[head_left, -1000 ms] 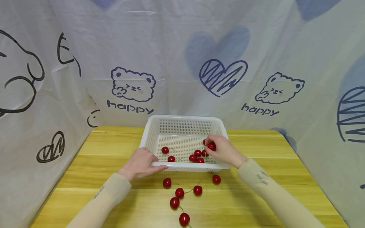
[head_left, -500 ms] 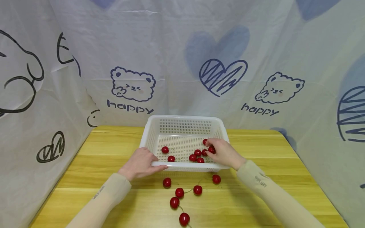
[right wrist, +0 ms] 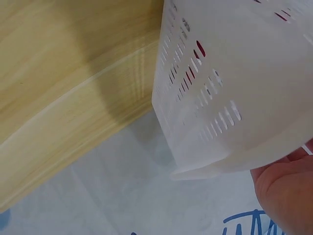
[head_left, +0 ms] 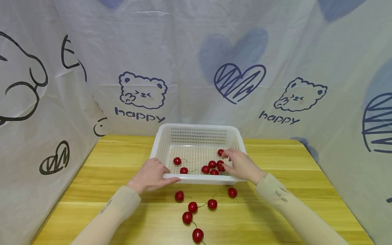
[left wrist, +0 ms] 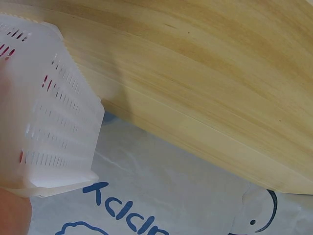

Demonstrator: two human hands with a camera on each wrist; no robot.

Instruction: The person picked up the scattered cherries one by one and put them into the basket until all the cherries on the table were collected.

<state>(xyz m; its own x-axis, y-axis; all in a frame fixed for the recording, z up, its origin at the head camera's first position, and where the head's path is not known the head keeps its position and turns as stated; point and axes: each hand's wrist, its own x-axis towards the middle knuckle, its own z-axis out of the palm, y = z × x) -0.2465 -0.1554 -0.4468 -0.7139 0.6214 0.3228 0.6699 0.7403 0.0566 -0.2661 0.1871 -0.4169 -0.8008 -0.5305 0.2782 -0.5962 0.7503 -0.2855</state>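
Observation:
A white plastic basket (head_left: 200, 126) with slotted walls stands at the back of the wooden table. My left hand (head_left: 152, 175) grips its front left corner, thumb along the outside of the front rim and fingers over the edge. My right hand (head_left: 240, 165) is over the right side of the basket, thumb and fingers apart with nothing seen between them. Just by the thumb lies a red cherry (head_left: 219, 167), in a cluster with other cherries. Another cherry (head_left: 220, 152) is near the fingertips. At the basket's left are two more, one being a stemmed cherry (head_left: 177, 161).
Several loose cherries lie on the table (head_left: 147, 217) in front of the basket, among them a cherry (head_left: 232, 192) near the right sleeve and a cherry (head_left: 198, 235) at the near edge of view. A printed cloth (head_left: 190, 68) hangs close behind the table.
My right hand has lowered slightly and let go of a cherry, which now lies in the cluster. Neighbouring cherries have shifted a little left. The left hand and basket have stayed still.

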